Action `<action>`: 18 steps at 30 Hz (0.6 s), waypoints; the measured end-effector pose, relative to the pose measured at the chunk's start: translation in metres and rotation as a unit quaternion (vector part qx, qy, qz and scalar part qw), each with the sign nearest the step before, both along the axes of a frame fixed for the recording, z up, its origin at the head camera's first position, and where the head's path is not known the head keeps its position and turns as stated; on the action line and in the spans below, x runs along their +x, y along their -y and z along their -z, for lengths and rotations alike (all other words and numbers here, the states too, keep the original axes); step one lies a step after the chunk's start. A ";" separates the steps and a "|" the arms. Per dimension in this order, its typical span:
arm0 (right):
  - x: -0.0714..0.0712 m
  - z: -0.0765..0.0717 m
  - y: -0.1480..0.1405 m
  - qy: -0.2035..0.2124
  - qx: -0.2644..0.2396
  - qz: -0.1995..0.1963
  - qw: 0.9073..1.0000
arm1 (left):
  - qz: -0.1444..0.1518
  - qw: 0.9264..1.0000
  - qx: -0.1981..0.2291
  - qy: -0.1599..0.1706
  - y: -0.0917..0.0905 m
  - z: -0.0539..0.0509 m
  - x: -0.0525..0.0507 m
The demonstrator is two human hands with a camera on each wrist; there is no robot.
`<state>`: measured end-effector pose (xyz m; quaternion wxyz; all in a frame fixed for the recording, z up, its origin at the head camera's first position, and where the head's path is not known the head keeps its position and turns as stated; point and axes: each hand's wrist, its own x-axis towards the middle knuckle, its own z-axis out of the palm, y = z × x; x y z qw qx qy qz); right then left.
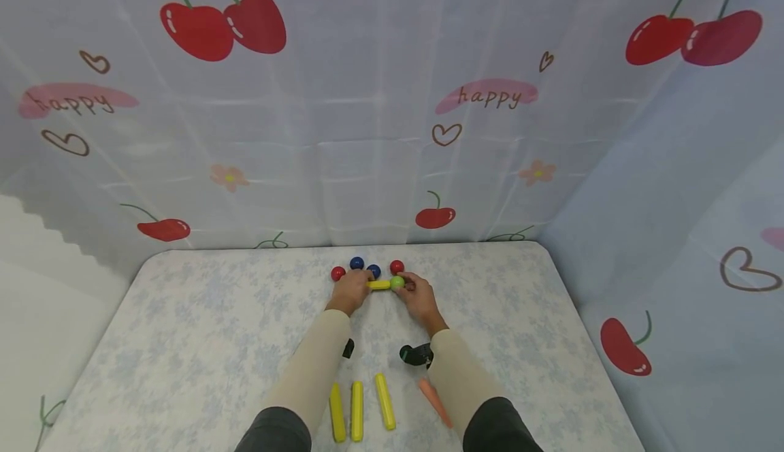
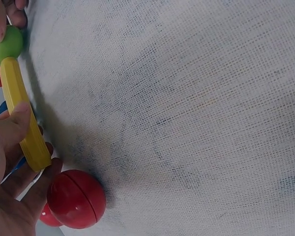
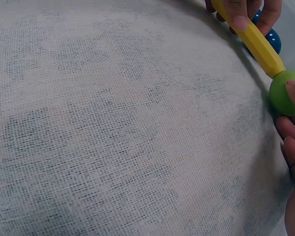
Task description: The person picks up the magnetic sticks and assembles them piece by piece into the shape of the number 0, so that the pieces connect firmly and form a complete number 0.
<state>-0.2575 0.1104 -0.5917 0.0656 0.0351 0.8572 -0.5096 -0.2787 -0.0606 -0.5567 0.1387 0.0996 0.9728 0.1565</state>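
Two-handed handling of a rod and a ball: the fingers of the left hand (image 1: 351,293) are curled round a yellow, faceted, plastic-looking rod (image 2: 14,83), thumb laid along its upper side; the fingers of the right hand (image 1: 421,302) pinch a glossy, light green ball (image 1: 397,282), which touches the rod's right-hand end, between the two hands. Just left of the left fingers is a glossy red ball with a seam round it (image 2: 77,199); whether it touches them cannot be told. Just beyond the left fingers are two dark blue balls, the farther one (image 1: 357,263) and the nearer one (image 1: 373,271), white dots showing on the blue surface in the right wrist view. Just beyond the right fingers is a second red ball (image 1: 397,266). Behind the fingers, past the wrists and toward the person, lie three loose yellow rods (image 1: 357,411) between the forearms and an orange rod (image 1: 431,397) beside the right sleeve. Under all of these spreads a white cloth mottled with blue (image 1: 202,343); well beyond the fingers hangs a pale, cherry-printed curtain (image 1: 367,186)
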 end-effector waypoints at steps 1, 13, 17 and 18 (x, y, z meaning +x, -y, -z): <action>0.000 0.000 0.001 0.002 0.002 0.004 1.000 | -0.001 1.000 0.000 0.002 0.001 -0.001 0.001; 0.000 0.006 0.000 -0.011 0.009 0.018 1.000 | 0.037 0.999 -0.017 0.010 0.012 -0.017 0.005; -0.002 0.006 -0.001 0.003 0.004 0.022 1.000 | 0.052 0.998 -0.014 0.014 0.026 -0.031 0.008; -0.002 0.006 0.000 0.006 0.001 0.023 1.000 | 0.053 0.998 -0.009 0.014 0.031 -0.033 0.009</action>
